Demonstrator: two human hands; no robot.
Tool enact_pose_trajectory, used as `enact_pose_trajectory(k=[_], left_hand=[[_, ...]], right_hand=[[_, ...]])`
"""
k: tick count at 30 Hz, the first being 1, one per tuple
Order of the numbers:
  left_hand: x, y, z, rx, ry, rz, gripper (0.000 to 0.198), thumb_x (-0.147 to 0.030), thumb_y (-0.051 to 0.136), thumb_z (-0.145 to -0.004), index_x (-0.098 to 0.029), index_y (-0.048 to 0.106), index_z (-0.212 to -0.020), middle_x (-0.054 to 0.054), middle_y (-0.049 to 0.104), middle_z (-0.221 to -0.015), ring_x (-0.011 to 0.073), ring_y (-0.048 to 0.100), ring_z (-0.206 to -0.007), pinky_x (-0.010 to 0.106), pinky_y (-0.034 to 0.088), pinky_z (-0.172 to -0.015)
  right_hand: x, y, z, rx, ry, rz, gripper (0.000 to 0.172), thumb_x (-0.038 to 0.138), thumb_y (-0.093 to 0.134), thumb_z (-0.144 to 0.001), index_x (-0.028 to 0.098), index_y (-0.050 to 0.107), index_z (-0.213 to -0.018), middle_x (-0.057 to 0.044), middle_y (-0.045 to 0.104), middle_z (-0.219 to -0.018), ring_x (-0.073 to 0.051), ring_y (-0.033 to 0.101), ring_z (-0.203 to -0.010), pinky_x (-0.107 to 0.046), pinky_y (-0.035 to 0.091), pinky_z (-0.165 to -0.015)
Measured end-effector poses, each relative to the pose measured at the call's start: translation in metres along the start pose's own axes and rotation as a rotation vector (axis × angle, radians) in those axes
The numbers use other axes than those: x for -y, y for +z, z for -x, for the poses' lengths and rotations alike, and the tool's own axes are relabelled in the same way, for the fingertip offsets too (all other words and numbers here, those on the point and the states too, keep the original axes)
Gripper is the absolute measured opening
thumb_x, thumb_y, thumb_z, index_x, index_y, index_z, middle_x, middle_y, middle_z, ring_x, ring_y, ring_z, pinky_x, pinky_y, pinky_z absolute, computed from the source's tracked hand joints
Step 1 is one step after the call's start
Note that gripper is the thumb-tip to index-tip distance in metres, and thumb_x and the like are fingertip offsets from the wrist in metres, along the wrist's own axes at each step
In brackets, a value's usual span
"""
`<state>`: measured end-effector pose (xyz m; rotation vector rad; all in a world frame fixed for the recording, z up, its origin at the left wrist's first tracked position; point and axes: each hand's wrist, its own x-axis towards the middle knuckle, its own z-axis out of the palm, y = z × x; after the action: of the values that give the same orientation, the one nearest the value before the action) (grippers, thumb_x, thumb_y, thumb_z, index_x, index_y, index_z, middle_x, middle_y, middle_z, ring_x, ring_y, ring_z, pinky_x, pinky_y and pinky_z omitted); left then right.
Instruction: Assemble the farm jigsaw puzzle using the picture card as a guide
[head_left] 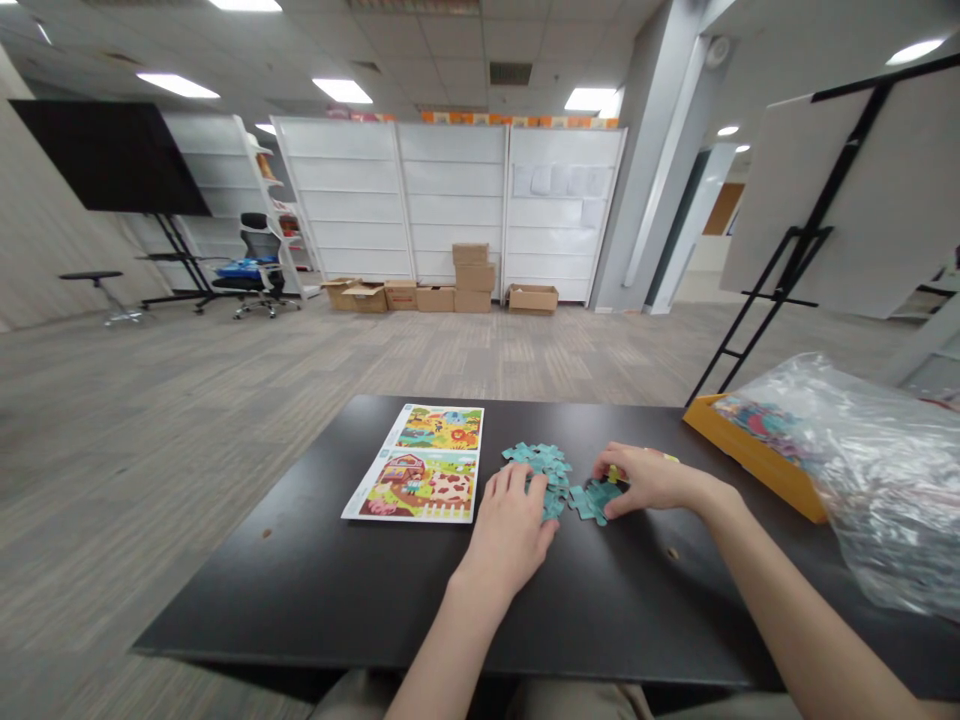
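Observation:
Teal puzzle pieces (555, 463), face down by their plain colour, lie in a spread group near the middle of the black table (360, 590). My left hand (511, 520) rests over the near left part of that group, its fingers apart and lying on the pieces. To the right, my right hand (646, 478) curls its thumb and fingers around a smaller cluster of teal puzzle pieces (592, 502), touching its right edge. A yellow bit shows between those fingers; part of the cluster is hidden by the hand. A picture sheet (431, 487) with animal and farm scenes lies left of the pieces.
At the table's right, a yellow box (757, 460) holds colourful pieces under a clear plastic bag (877, 470), which spreads over the table's edge. Beyond stand a whiteboard on a black stand (802, 240), cardboard boxes (472, 280), an office chair (255, 265) and a large screen (112, 155).

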<state>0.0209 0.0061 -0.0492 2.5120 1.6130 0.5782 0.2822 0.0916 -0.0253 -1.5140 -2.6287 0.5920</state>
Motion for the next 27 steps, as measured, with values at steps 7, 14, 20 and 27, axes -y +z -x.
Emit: enact_pose_trajectory(k=[7,14,20,27], left_hand=[[-0.001,0.002,0.0,-0.009,-0.005,-0.006,0.037,-0.033,0.064,-0.091,-0.022,0.056,-0.124,0.011,0.055,-0.134,0.0294,0.048,-0.132,0.046,0.041,-0.112],[0.0,0.002,0.001,-0.002,0.002,-0.003,0.037,-0.032,0.065,-0.091,-0.021,0.057,-0.125,0.011,0.055,-0.135,0.0299,0.048,-0.132,0.046,0.04,-0.113],[0.002,0.004,0.003,-0.016,0.008,-0.003,0.038,-0.034,0.066,-0.09,-0.022,0.057,-0.125,0.01,0.054,-0.138,0.0294,0.047,-0.132,0.045,0.039,-0.113],[0.003,0.005,0.002,-0.006,0.01,-0.014,0.038,-0.034,0.064,-0.091,-0.023,0.057,-0.126,0.011,0.052,-0.141,0.0296,0.047,-0.133,0.045,0.039,-0.113]], right_hand=[[0.003,0.0,-0.001,-0.002,-0.006,0.004,0.045,0.043,0.087,-0.06,0.021,0.069,-0.096,-0.006,0.066,-0.101,-0.025,0.063,-0.088,-0.031,0.046,-0.076],[0.007,-0.003,0.0,0.021,-0.023,-0.043,0.048,0.042,0.086,-0.063,0.021,0.07,-0.103,-0.006,0.067,-0.105,-0.026,0.064,-0.094,-0.032,0.047,-0.081],[0.013,-0.001,0.003,0.088,0.001,-0.033,0.057,0.038,0.088,-0.058,0.022,0.068,-0.109,-0.006,0.066,-0.109,-0.027,0.063,-0.097,-0.033,0.048,-0.084],[0.012,0.002,0.0,0.069,-0.007,0.005,0.052,0.042,0.089,-0.054,0.022,0.066,-0.096,-0.004,0.064,-0.104,-0.025,0.062,-0.093,-0.031,0.047,-0.078]])
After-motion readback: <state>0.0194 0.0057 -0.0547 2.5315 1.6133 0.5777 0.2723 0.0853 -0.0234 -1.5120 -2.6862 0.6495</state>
